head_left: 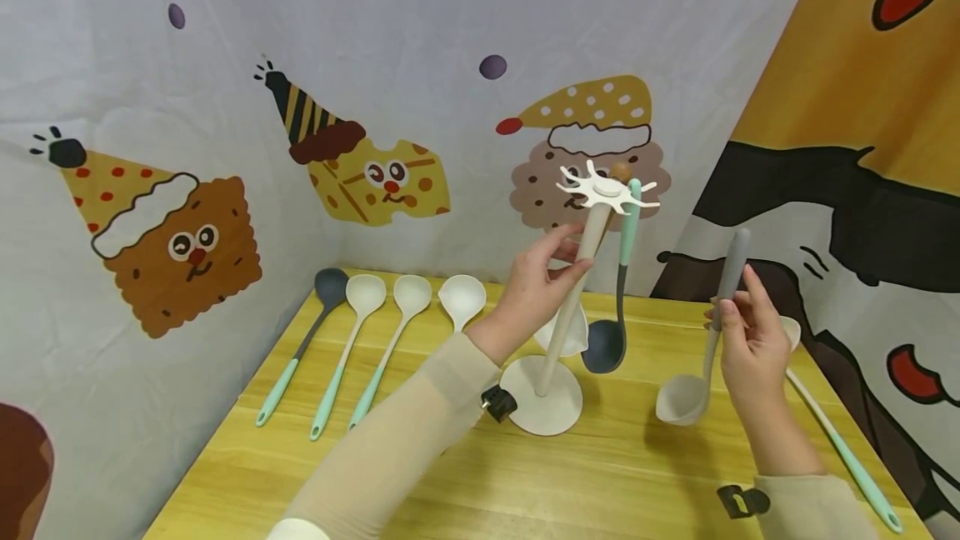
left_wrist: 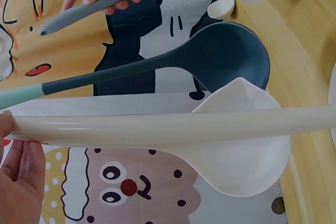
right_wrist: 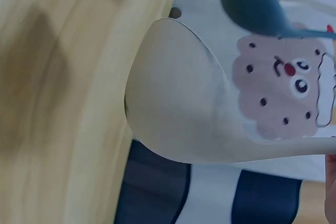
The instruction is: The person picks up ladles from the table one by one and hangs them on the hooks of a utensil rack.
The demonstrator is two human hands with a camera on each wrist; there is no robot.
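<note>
Nearest the person, a left sleeve (head_left: 420, 432) and a right sleeve (head_left: 813, 507) are stretching over the wooden tabletop (head_left: 525, 482). At the far right, a mint-handled ladle (head_left: 862, 477) is lying on the wood, the right hand (head_left: 757, 348) partly covering its pale head. To the left, four ladles are lying side by side: one navy ladle (head_left: 331, 286), two cream ladles (head_left: 365, 296) with mint handles, and one white spouted ladle (head_left: 462, 298) whose handle is disappearing behind the left arm.

The fingers of the right hand are curling around the grey handle of a cream ladle (head_left: 681, 400), holding it bowl-down to the right of a white utensil stand (head_left: 566, 319). The fingers of the left hand (head_left: 536, 286) are gripping the stand's pole, just below its ring of hooks, while its round base is resting on the tabletop.

Two more ladles are hanging at the stand: a pointed white ladle (head_left: 577, 332), with the pole crossing in front of its bowl, and a dark-blue ladle (head_left: 603, 347) beside it. That is making eight ladles altogether. Farthest back, a cloth backdrop (head_left: 420, 40) is showing three cartoon figures in party hats.
</note>
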